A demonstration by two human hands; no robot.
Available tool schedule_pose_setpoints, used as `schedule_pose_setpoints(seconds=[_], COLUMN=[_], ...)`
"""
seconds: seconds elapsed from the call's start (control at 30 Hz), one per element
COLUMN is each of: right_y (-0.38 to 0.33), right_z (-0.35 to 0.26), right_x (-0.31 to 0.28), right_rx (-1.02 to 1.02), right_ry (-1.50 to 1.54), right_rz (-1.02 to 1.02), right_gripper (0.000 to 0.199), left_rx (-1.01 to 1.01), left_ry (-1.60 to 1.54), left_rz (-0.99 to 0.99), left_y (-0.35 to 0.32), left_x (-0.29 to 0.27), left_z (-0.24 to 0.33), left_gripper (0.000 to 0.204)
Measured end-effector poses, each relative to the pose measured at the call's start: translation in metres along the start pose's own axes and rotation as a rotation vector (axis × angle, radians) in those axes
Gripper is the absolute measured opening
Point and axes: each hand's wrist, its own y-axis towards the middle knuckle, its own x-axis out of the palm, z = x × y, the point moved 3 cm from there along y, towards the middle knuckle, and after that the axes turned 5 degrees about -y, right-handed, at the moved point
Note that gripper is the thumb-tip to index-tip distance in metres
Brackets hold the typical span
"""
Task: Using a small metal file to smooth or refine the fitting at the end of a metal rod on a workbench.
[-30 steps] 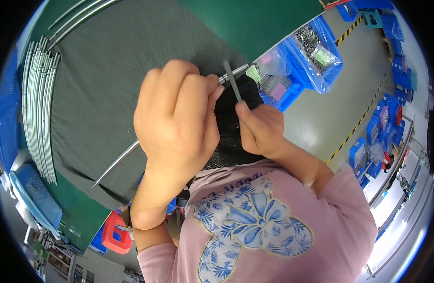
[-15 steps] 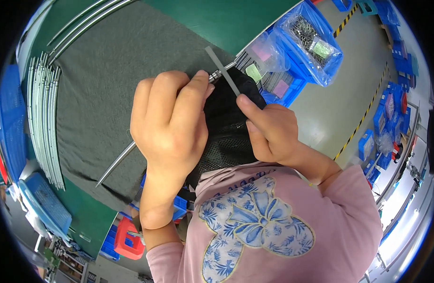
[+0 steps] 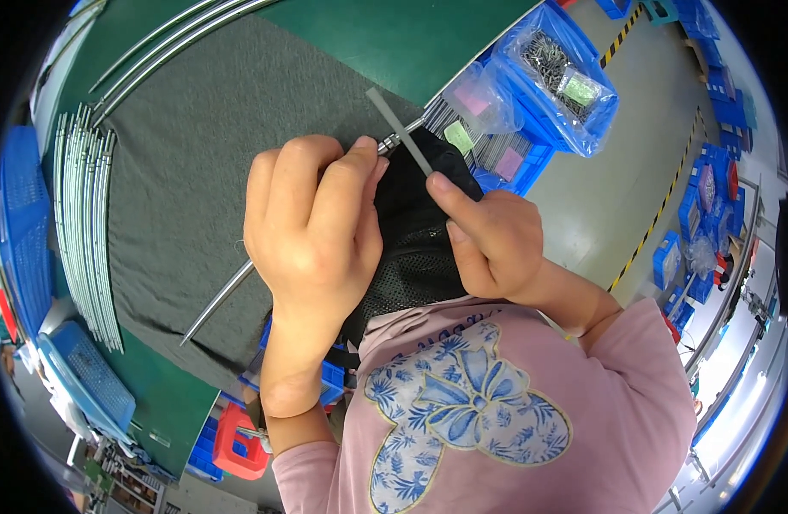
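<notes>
My left hand [image 3: 312,227] is closed around a thin, shiny metal rod [image 3: 218,300], thumb and index finger near its stepped, ringed end. The rod slants from the lower left, passes under the palm and comes out towards the upper right. In my right hand [image 3: 495,244] a narrow, flat grey strip [image 3: 398,128] is gripped, with the thumb lying along its lower end. The strip crosses the rod close to the ringed part; whether it is a file or an abrasive stick I cannot tell. Black mesh fabric [image 3: 415,270] lies beneath both hands.
A dark grey cloth [image 3: 197,154] covers part of the green table [image 3: 368,38]. On its left lies a row of metal rods [image 3: 85,231]; several longer ones curve at the far left. Beyond my right hand stand blue bins [image 3: 595,137] with small metal parts. Blue baskets [image 3: 85,373] flank the left side.
The strip has shifted slightly to the left across the rod. Both hands keep their grip, and the whole view has moved a little.
</notes>
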Motion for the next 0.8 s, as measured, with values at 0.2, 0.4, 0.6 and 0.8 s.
schedule_pose_setpoints(seconds=[0.2,0.4,0.6,0.8], right_y=[0.004,0.027,-0.023,0.014], right_z=[-0.002,0.004,0.026,0.048], right_x=[0.004,0.012,0.006,0.03], right_rx=[-0.002,-0.051,0.132,0.702], right_ry=[-0.118,-0.155,0.124,0.821], right_rz=[-0.021,0.041,0.127,0.305], right_gripper=[0.049,0.051,0.048,0.028], left_rx=[0.005,-0.026,-0.043,-0.042], left_ry=[-0.045,-0.075,-0.07,-0.067], left_rz=[0.01,-0.011,-0.012,-0.001], left_y=[0.001,0.001,0.003,0.001], left_x=[0.001,0.003,0.0,0.001], left_z=[-0.002,-0.002,0.0,0.0], left_gripper=[0.019,0.017,0.017,0.019])
